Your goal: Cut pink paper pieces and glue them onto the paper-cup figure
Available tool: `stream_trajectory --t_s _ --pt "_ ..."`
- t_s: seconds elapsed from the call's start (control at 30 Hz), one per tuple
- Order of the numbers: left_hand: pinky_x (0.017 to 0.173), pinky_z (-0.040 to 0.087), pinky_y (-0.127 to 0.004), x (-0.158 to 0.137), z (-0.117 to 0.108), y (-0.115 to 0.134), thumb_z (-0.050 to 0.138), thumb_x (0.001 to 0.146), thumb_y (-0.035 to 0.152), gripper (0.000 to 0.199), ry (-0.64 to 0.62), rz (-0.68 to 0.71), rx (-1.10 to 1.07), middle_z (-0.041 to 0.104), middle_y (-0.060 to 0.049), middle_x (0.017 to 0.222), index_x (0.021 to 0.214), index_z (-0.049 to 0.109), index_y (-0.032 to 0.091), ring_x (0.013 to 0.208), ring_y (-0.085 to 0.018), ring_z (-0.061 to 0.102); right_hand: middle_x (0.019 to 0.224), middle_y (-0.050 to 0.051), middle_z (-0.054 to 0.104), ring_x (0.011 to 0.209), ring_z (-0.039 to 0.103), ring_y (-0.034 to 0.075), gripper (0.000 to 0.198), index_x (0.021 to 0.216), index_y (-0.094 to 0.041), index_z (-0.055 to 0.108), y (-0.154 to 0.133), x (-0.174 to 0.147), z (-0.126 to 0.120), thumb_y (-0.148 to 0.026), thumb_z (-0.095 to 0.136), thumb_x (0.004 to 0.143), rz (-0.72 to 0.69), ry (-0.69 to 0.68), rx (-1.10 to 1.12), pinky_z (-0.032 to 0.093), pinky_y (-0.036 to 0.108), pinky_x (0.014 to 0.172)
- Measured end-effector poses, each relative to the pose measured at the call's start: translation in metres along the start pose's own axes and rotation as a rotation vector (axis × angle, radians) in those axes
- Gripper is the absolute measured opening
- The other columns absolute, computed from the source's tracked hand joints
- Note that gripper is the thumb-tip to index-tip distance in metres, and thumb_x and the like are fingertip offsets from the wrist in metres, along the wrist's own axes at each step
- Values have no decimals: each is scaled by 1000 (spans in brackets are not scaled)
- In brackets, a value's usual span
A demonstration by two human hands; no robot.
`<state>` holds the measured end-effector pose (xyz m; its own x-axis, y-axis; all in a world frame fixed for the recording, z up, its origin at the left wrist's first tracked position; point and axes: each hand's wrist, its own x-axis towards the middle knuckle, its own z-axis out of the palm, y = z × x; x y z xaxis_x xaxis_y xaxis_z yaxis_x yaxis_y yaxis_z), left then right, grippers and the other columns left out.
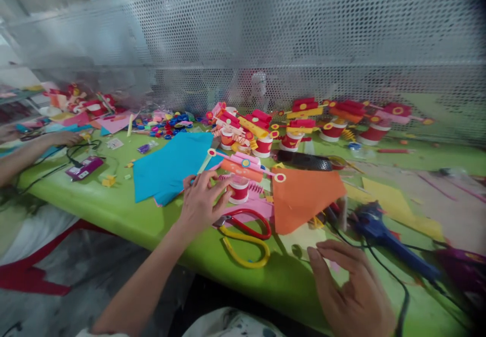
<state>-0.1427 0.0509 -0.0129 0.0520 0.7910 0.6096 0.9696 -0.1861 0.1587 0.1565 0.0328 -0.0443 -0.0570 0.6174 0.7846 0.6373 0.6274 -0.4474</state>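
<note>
In front of me stands a paper-cup craft figure (238, 193) with a red-and-white cup, pleated pink paper arms and a pink-and-orange rolled top crossed by a long strip with round ends. My left hand (201, 200) is at its left side, thumb and index finger against the cup and its paper arm. The other fingers are near a pale green strip (205, 162). My right hand (353, 281) hovers over the table's front edge, thumb and index tips brought together; anything between them is too small to make out. Scissors (246, 241) with red and yellow handles lie between my hands.
Blue felt-like sheets (170, 167) and an orange sheet (307, 195) flank the figure. A blue glue gun (395, 241) with its cable lies right. Similar finished-looking figures (261, 144) line the back beside a perforated metal screen (284, 38). Another person's arm (30, 155) works at left near a purple power strip (85, 167).
</note>
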Motion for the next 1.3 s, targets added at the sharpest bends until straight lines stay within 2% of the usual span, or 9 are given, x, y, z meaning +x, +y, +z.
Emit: stream_trajectory --t_s 0.3,0.53,0.63,1.0,1.17,1.3 --pt "107 32 -48 2 5 -1 56 106 41 33 -33 -40 -65 67 -8 125 133 73 35 98 -20 66 100 7 72 83 70 20 8 97 -22 68 3 -4 -4 -23 76 94 63 -59 29 57 35 74" --pt "105 33 -49 3 5 0 57 106 41 30 -12 -32 -50 67 -8 121 127 78 35 96 -20 66 102 8 71 85 70 21 7 98 -23 69 0 -3 -4 -23 76 94 123 -70 68 56 36 72" --pt "104 33 -49 3 6 0 58 105 41 29 -2 -27 -57 67 -8 120 124 79 34 95 -20 66 103 7 71 80 68 18 7 98 -23 69 0 -3 -4 -22 76 95 115 -73 59 53 33 66" --pt "98 34 -45 2 11 -1 60 105 41 27 23 10 -75 65 -4 97 125 77 34 96 -21 66 101 6 70 82 69 18 8 95 -21 68 2 -1 -5 -27 73 97 82 -85 51 55 32 71" --pt "92 35 -42 3 12 0 60 105 35 26 29 42 -66 70 -2 89 125 76 31 92 -21 68 101 7 69 86 71 19 7 95 -21 67 1 0 -5 -25 73 98 92 -99 58 56 33 76" --pt "88 33 -41 3 15 1 62 104 31 24 74 69 -65 76 -1 92 124 76 30 89 -20 70 102 6 69 84 69 18 8 96 -22 68 3 -2 -4 -27 73 97 96 -104 78 53 31 72"
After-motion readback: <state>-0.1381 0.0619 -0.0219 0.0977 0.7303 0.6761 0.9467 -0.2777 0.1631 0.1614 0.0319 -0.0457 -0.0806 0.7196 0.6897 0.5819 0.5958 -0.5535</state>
